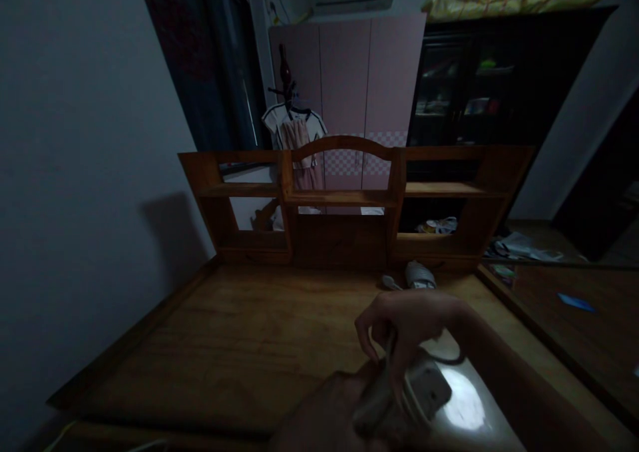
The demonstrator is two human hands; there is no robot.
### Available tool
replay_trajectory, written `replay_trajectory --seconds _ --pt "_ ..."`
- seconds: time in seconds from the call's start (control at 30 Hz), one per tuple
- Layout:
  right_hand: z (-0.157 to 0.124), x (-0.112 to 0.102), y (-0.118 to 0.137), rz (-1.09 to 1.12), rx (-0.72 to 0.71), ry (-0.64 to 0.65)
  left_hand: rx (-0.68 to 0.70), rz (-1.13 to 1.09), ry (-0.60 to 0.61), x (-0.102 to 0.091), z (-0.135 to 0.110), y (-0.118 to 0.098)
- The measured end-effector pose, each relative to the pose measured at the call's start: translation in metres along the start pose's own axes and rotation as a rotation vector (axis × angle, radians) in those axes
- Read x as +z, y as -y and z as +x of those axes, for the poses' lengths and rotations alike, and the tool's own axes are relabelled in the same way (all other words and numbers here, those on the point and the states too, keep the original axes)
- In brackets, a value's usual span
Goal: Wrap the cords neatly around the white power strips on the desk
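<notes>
Near the lower right of the bed-like wooden surface, my left hand (332, 409) is closed around a pale, rounded block (430, 391) with a cord (415, 399) wrapped about it; its exact kind is too dark and blurred to tell. Over the block bends my right hand (412, 319), fingers curled and pinching the cord. A loop of that cord hangs below my right wrist. Beyond the hands lies a coiled grey cable (420, 275), with a light plug-like end (390, 282) beside it.
A wooden shelf unit (339, 199) borders the far edge of the wooden surface (249, 332). A bright glow (464, 402) shows right of the block. A wall (100, 172) rises at left. Clothes (295, 129) hang before a pink wardrobe (344, 72); a dark cabinet (499, 92) stands at right.
</notes>
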State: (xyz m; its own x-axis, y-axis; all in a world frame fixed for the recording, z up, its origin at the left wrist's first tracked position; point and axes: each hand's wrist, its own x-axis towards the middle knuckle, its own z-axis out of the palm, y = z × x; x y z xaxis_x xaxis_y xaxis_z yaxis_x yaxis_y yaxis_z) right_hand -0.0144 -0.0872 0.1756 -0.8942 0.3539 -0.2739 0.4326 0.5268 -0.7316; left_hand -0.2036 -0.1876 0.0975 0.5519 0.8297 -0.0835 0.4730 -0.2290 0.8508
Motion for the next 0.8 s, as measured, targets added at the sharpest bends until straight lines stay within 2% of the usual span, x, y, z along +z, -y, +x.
replay_trajectory --seconds 0.07,0.13,0.23,0.3,0.43,0.6,0.7,0.8 --pt "0.008 -0.008 -0.009 0.189 -0.05 0.052 -0.005 -0.031 -0.046 0.0 -0.001 0.0" --pt "0.015 -0.014 -0.017 0.328 -0.098 0.033 0.005 -0.07 -0.109 0.0 0.0 0.002" --pt "0.027 -0.018 -0.027 0.414 -0.13 -0.063 0.002 -0.14 -0.238 0.002 0.005 0.007" --pt "0.033 -0.019 -0.035 0.447 -0.124 -0.169 -0.014 -0.197 -0.376 0.004 0.01 0.01" --pt "0.041 -0.02 -0.055 0.401 -0.09 -0.389 0.026 -0.358 -0.624 0.004 0.021 0.013" --pt "0.049 -0.022 -0.076 0.347 -0.053 -0.507 0.022 -0.459 -0.857 -0.008 0.031 0.021" --pt "0.052 -0.02 -0.081 0.288 0.011 -0.645 0.054 -0.61 -0.91 -0.018 0.034 0.028" --pt "0.053 -0.013 -0.084 0.186 0.048 -0.756 0.046 -0.783 -0.889 -0.028 0.035 0.036"
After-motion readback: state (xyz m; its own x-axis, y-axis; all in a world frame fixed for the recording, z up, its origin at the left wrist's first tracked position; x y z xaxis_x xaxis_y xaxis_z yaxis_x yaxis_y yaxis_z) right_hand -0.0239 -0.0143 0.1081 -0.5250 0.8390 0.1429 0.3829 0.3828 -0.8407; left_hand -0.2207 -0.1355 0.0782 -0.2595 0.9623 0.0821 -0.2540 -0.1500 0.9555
